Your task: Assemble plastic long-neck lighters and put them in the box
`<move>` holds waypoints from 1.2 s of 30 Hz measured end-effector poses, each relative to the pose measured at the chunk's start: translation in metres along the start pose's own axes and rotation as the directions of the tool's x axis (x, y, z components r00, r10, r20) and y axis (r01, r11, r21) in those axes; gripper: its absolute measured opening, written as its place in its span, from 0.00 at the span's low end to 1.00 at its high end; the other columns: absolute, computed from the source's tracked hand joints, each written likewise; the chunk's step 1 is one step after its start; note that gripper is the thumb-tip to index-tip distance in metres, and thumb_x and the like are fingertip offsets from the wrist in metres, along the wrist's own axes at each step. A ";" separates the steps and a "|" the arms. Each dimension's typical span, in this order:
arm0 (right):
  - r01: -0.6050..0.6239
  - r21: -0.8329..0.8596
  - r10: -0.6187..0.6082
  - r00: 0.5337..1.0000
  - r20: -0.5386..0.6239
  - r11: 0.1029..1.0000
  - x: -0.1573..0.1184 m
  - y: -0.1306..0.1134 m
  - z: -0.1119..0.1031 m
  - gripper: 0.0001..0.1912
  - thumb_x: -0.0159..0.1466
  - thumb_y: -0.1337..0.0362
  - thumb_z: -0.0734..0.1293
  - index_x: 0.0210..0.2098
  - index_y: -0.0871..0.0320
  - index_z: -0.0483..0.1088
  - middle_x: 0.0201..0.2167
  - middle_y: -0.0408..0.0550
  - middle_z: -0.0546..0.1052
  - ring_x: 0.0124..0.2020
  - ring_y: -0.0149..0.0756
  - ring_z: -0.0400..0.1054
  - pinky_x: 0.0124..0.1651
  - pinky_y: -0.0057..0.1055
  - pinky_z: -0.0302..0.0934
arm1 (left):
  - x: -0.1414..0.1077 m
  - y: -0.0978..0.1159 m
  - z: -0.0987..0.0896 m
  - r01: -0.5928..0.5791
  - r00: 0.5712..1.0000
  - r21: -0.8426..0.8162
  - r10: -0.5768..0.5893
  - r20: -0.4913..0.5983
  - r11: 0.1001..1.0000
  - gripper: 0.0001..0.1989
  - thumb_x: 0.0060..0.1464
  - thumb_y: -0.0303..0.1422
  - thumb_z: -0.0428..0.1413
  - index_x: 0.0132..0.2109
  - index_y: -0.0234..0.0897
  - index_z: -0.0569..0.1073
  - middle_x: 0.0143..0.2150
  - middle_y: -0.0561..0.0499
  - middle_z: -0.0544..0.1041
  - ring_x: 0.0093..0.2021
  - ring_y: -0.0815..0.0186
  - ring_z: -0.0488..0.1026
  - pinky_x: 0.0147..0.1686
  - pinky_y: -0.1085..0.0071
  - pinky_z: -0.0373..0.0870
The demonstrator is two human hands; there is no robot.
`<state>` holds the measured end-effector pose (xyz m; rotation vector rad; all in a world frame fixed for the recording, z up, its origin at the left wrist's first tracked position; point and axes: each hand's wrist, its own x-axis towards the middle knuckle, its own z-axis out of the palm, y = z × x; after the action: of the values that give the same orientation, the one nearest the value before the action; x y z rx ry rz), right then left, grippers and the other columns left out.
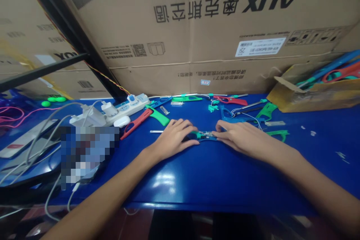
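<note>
A blue stick lighter body [209, 138] lies open on the blue table between my hands, with small green and metal parts showing inside it. My left hand [177, 137] grips its left part, thumb on the near side and fingers over the far side. A thin metal tube [156, 131] sticks out to the left beyond that hand. My right hand [239, 135] is closed over the right end, its thumb and fingertips pinched together at the inner parts. Just what those fingertips hold is hidden.
Red [230, 100] and green lighter pieces [159, 115] lie behind my hands. A cardboard box [317, 97] of lighter parts stands at the right. At the left are a power strip [126, 109], cables and phones. A large carton [182, 45] closes off the back.
</note>
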<state>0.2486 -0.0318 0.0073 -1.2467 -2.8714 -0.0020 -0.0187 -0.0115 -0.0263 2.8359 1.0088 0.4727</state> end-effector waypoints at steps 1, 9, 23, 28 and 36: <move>-0.008 -0.031 0.009 1.000 0.014 0.999 0.000 -0.001 0.000 0.23 0.75 0.60 0.50 0.46 0.56 0.76 0.41 0.53 0.75 0.24 0.32 0.66 0.25 0.34 0.42 | 0.000 0.000 0.000 -0.001 1.000 -0.005 0.001 0.003 1.000 0.19 0.66 0.48 0.52 0.55 0.42 0.72 0.52 0.49 0.74 0.52 0.59 0.69 0.49 0.63 0.57; 0.090 -0.072 -0.097 0.990 -0.100 0.993 0.008 -0.001 0.013 0.19 0.73 0.68 0.53 0.45 0.58 0.76 0.37 0.51 0.75 0.25 0.30 0.66 0.25 0.32 0.42 | 0.002 0.003 -0.001 0.042 0.999 -0.070 -0.040 0.026 0.997 0.17 0.65 0.46 0.55 0.53 0.40 0.70 0.51 0.49 0.74 0.51 0.59 0.69 0.48 0.63 0.57; -0.082 -0.090 0.083 0.997 -0.003 0.993 0.015 -0.025 0.015 0.15 0.69 0.73 0.61 0.50 0.56 0.75 0.42 0.49 0.79 0.30 0.31 0.75 0.23 0.31 0.46 | 0.003 0.016 0.008 0.070 0.997 0.040 -0.069 -0.022 0.997 0.15 0.60 0.41 0.57 0.48 0.36 0.69 0.47 0.46 0.74 0.49 0.56 0.69 0.51 0.58 0.60; -0.201 -0.123 0.170 0.960 -0.224 0.972 0.002 -0.050 0.027 0.13 0.72 0.67 0.60 0.49 0.58 0.76 0.38 0.48 0.80 0.26 0.31 0.74 0.22 0.31 0.48 | -0.001 0.026 0.002 0.041 0.999 0.127 -0.042 0.007 0.991 0.13 0.59 0.40 0.57 0.47 0.36 0.70 0.47 0.44 0.74 0.48 0.54 0.69 0.53 0.54 0.60; -0.189 -0.007 0.135 0.730 -0.670 0.982 -0.054 -0.073 0.043 0.18 0.74 0.66 0.57 0.41 0.56 0.79 0.32 0.44 0.82 0.32 0.33 0.75 0.41 0.31 0.60 | -0.037 0.045 -0.001 0.146 0.987 0.030 -0.143 -0.079 0.989 0.25 0.63 0.38 0.56 0.63 0.35 0.63 0.59 0.42 0.72 0.58 0.51 0.68 0.61 0.50 0.57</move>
<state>0.2320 -0.1209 -0.0359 -1.1841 -2.1462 -0.4642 -0.0193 -0.0701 -0.0262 2.7684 1.2388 0.5571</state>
